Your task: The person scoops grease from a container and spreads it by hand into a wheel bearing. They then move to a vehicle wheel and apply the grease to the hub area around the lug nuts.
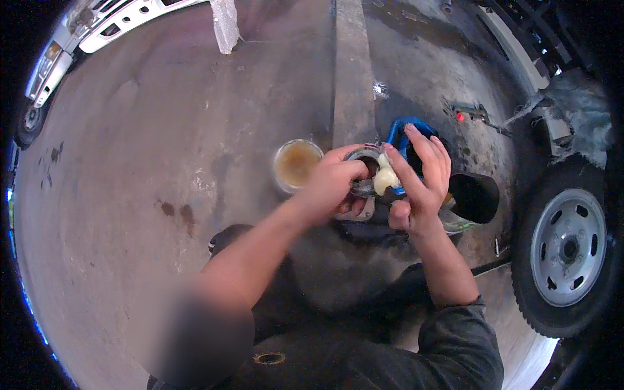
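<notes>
My left hand [338, 182] is closed round a metal bearing ring [364, 188], its thumb and fingers at the ring's opening. To its right my right hand [422, 172] has its fingers stretched out and apart. A lump of pale yellow grease [386, 178] clings between the right fingers and the ring's right side. Behind the right hand stands a blue-rimmed container [406, 122], its inside mostly hidden. On the left of the ring a round tub [298, 164] of cloudy brownish stuff rests on the floor.
A dark open bucket [478, 198] lies right of my right hand. Farther right stands a truck wheel [569, 247]. A jack-like tool with a red spot [461, 117] is at the far right. A vehicle's white bumper [123, 23] shows at the far left, and clear plastic wrap [225, 29] hangs nearby.
</notes>
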Tool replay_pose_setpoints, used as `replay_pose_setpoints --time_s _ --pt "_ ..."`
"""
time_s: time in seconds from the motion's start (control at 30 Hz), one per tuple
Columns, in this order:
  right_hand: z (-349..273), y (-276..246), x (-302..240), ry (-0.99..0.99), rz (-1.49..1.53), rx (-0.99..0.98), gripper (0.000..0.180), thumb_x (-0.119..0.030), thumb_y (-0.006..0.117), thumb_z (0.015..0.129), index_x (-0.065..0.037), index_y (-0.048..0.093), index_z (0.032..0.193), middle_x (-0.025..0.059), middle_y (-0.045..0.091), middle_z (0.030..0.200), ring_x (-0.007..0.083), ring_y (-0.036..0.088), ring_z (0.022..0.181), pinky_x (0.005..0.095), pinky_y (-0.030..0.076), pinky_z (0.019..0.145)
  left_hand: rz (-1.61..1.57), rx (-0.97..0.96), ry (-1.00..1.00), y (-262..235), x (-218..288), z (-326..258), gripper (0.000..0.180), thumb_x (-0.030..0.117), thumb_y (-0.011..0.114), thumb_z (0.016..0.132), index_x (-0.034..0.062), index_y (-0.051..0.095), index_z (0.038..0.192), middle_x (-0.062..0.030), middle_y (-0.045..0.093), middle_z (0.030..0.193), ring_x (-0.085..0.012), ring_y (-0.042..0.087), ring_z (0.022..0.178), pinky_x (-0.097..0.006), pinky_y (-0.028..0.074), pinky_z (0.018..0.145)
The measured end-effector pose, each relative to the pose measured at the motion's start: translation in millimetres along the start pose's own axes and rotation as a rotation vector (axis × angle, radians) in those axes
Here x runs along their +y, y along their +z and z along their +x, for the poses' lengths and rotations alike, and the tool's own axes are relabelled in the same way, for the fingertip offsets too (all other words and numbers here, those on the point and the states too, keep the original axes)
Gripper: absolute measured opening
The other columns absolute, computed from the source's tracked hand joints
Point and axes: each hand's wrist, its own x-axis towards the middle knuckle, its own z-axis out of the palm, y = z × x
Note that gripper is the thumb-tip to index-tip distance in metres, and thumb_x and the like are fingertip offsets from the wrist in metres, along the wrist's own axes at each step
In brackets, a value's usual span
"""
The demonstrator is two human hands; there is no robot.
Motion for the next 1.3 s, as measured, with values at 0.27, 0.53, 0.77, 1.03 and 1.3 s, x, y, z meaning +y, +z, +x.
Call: replay_pose_setpoints --time_s 0.27,0.53,0.77,1.03,1.3 --pt "-10 33 -15 0.893 1.13 0.194 0.088 -0.072 0.01 0.092 -0.001 0.047 0.127 0.014 0.056 0.124 0.0263 0.051 0.117 0.0391 0.035 0.104 0.192 0.33 0.243 25 -17 9 0.019 0.01 0.044 0.086 0.0053 0.053 0.103 -0.0063 0.059 0.075 -0.0133 0.056 0.05 -0.027 0.042 0.041" --pt "24 46 -32 1.193 1.293 0.51 0.067 -0.054 0.023 0.101 0.004 0.055 0.108 0.0166 0.064 0.103 0.0271 0.064 0.091 0.0385 0.049 0.084 0.777 0.526 0.556 33 -45 13 0.028 0.011 0.055 0.082 -0.0013 0.05 0.107 -0.0242 0.063 0.093 -0.0384 0.063 0.09 -0.046 0.048 0.077" --pt "32 29 -21 1.238 1.202 0.088 0.079 -0.058 0.022 0.099 0.009 0.062 0.109 0.019 0.068 0.098 0.0262 0.067 0.088 0.0382 0.051 0.084 0.931 0.341 0.533 34 -27 9 0.033 0.006 0.053 0.078 0.0001 0.05 0.11 -0.0298 0.061 0.09 -0.0486 0.058 0.09 -0.049 0.048 0.074" --pt "0 51 19 1.466 1.7 0.185 0.097 -0.079 0.016 0.086 0.002 0.053 0.127 0.0188 0.059 0.122 0.0303 0.058 0.109 0.0416 0.046 0.091 0.542 0.143 0.387 36 -34 4 0.017 -0.001 0.043 0.078 0.0004 0.054 0.091 -0.0056 0.057 0.079 -0.0122 0.05 0.074 -0.03 0.044 0.066" --pt "11 19 -7 1.035 1.918 0.153 0.104 -0.085 0.003 0.079 -0.012 0.029 0.148 0.018 0.038 0.146 0.0295 0.035 0.134 0.0405 0.029 0.106 0.094 0.355 0.06 38 -35 12 0.018 0.009 0.042 0.088 0.0076 0.055 0.099 -0.0017 0.055 0.073 -0.0098 0.046 0.05 -0.024 0.035 0.04"
